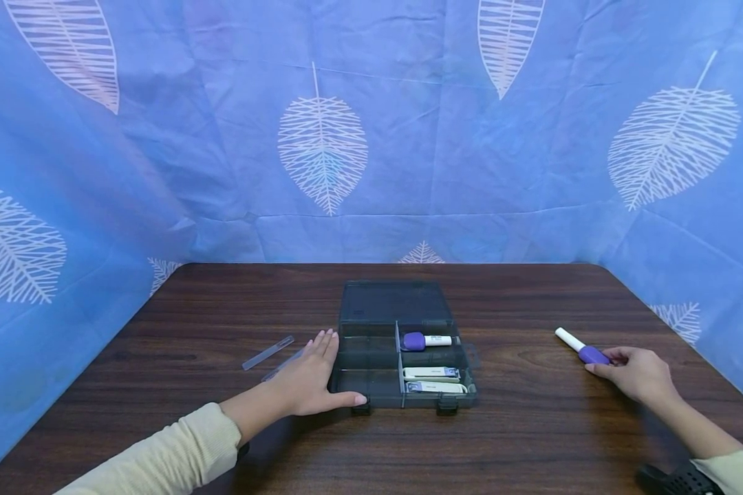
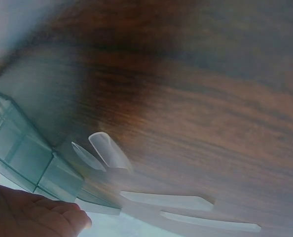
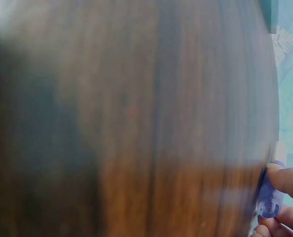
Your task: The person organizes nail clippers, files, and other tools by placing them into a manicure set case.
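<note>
A dark translucent divided box [image 1: 371,379] lies with its lid swung back. My left hand [image 1: 303,378] rests against its left side, fingers straight and thumb at the front edge. In the box's right-hand part, a purple nail polish bottle [image 1: 414,342] with a white cap lies in the back section, and two pale nail clippers [image 1: 432,373] lie at the front. Off to the right, my right hand [image 1: 640,375] pinches another purple nail polish bottle [image 1: 593,355] by its body, its white cap pointing away to the left. The right wrist view also catches this bottle [image 3: 270,200].
Clear plastic strips [image 1: 268,353] lie on the brown wooden table [image 1: 520,440] left of the box, one partly behind my left hand. Two black latches [image 1: 447,405] stick out at the box's front. Blue leaf-printed cloth [image 1: 402,151] hangs around the table's back and sides.
</note>
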The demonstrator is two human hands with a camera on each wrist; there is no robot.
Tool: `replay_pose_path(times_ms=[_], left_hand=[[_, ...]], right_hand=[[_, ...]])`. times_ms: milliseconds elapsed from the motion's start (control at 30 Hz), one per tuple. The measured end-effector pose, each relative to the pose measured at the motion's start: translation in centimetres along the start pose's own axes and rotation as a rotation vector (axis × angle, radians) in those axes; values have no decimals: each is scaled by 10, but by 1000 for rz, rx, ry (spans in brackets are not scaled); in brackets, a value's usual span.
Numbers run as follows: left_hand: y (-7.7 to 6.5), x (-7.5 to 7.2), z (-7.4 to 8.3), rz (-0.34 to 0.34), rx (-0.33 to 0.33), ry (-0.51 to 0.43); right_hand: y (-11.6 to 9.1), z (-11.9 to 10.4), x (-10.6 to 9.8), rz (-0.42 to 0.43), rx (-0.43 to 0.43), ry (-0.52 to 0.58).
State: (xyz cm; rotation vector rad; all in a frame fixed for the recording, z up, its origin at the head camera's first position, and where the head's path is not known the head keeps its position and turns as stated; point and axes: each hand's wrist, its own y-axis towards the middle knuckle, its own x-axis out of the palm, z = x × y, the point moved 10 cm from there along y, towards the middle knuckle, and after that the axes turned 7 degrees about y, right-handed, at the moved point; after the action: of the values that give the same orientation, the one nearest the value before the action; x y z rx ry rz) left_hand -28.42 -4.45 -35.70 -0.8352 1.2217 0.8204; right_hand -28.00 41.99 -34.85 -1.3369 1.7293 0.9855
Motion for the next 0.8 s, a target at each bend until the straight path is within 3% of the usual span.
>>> replay_pose_path(times_ms=[533, 800], left_hand=[[1, 0, 0, 6, -2, 10], [0, -1, 0, 4, -3, 3]], right_hand=[[1, -11, 3, -11, -6, 13], [-3, -34, 5, 34, -59, 51]])
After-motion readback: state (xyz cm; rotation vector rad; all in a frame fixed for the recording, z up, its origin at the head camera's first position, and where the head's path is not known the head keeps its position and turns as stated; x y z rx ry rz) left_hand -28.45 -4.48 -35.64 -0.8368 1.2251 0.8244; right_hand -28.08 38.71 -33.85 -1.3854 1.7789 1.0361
